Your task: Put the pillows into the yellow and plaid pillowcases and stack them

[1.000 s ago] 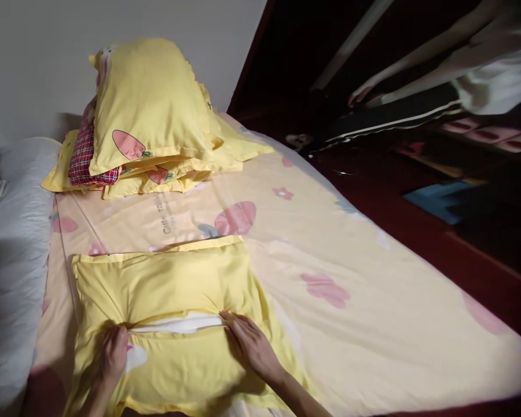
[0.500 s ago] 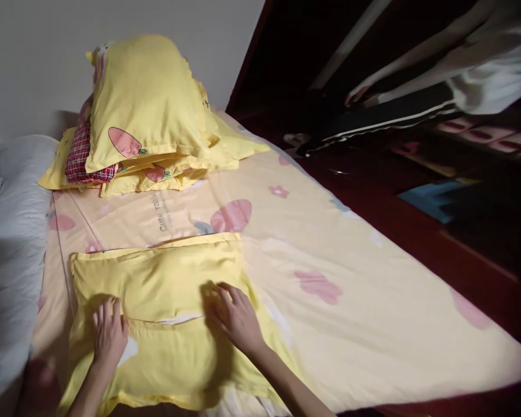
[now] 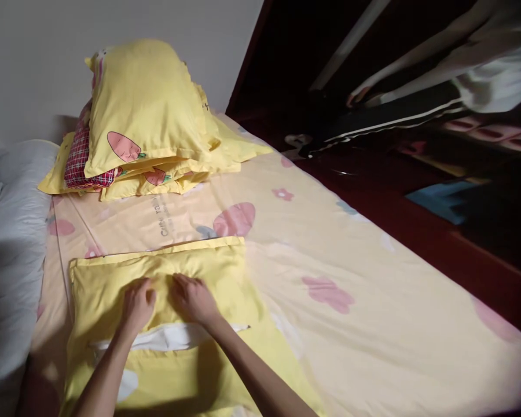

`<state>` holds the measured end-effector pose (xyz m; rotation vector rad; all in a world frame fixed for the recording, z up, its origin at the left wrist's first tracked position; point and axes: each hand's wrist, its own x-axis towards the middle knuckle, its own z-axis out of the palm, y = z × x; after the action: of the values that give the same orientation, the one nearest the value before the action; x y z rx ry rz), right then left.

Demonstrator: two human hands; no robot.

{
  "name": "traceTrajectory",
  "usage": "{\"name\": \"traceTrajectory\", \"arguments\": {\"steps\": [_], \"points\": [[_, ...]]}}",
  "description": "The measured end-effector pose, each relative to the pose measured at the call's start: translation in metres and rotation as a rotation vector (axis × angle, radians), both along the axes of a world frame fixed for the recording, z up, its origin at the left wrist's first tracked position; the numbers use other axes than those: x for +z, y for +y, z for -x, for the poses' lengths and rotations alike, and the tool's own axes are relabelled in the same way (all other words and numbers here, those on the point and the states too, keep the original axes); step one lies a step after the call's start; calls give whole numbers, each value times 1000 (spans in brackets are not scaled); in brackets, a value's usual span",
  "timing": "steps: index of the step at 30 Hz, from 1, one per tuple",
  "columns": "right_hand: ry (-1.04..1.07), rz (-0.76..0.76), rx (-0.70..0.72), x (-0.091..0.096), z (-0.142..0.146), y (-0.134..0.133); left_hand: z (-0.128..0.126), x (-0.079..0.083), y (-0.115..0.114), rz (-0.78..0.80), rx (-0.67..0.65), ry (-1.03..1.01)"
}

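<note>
A yellow pillow in its pillowcase (image 3: 226,266) lies flat on the bed before me. Across its middle runs a slit in the cover, and a strip of white inner pillow (image 3: 169,337) shows through it. Above the slit, my left hand (image 3: 139,304) is closed on the cloth with its fingers curled. Close by on the right, my right hand (image 3: 195,296) also has bent fingers pressed into the cover, their tips partly hidden. Wrinkles run through the yellow cloth around both hands.
Yellow pillows (image 3: 143,104) with carrot prints are stacked by the wall, a red plaid cushion (image 3: 77,156) among them. A rolled white quilt (image 3: 15,249) lies along the left. Past the bed sheet's (image 3: 330,341) right edge, another person's hand (image 3: 358,95) appears in the dark.
Both hands have moved up the pillowcase and closer together. The slit has widened, and more of the white inner pillow shows.
</note>
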<state>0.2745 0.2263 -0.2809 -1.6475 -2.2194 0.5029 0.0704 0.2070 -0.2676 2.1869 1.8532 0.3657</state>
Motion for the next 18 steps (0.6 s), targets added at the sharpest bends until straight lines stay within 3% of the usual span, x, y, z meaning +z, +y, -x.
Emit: {"name": "traceTrajectory", "arguments": {"steps": [3,6,8,11,14,16,18], "points": [[-57,-20,-89,-7,11,19,12,6,18,-76,80,109],[-102,-11,-39,-28,18,27,35,-14,18,3,168,208],[-102,-2,2,-40,1,32,57,-29,14,30,239,239],[-135,44,-96,-54,-64,38,108,-32,8,122,433,216],[-162,151,-190,-69,-150,19,170,-14,-9,249,599,132],[-163,103,-293,-78,-192,-17,203,0,-41,94,666,119],[-141,-23,-426,-85,-211,-67,218,6,-89,-90,650,88]]}}
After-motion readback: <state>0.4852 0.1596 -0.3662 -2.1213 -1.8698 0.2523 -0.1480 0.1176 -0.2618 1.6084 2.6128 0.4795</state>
